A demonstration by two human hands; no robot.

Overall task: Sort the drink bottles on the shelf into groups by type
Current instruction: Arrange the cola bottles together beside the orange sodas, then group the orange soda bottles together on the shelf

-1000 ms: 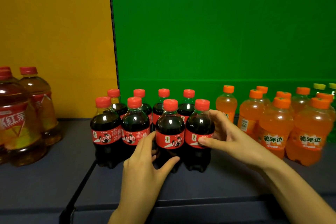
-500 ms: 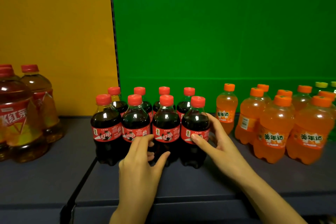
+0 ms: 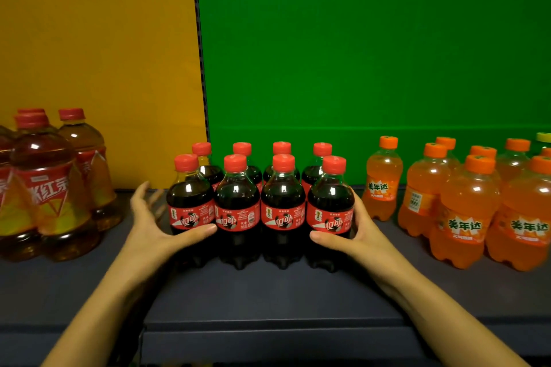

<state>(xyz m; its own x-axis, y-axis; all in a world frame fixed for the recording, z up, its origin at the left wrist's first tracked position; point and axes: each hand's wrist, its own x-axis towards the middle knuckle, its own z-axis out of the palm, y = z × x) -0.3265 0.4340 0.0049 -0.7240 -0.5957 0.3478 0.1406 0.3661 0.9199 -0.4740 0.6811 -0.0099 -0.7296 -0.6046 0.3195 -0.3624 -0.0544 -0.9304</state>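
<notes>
cola bottles (image 3: 283, 205) x8, 2 rows of 4, ctr frame on dark shelf (image 3: 268, 295), left hand (image 3: 155, 226) at group's left end, thumb on front btl, fingers straight, spread, right hand (image 3: 357, 232) curled round right-end btl, thumb in front, orange soda bottles (image 3: 468, 211) right of frame, tea bottles (image 3: 50, 188) left

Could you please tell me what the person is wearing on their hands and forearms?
Nothing shows: the left hand and right hand are bare, with no gloves, rings, watch or bracelet, and both forearms are uncovered to the frame's edge.
</notes>
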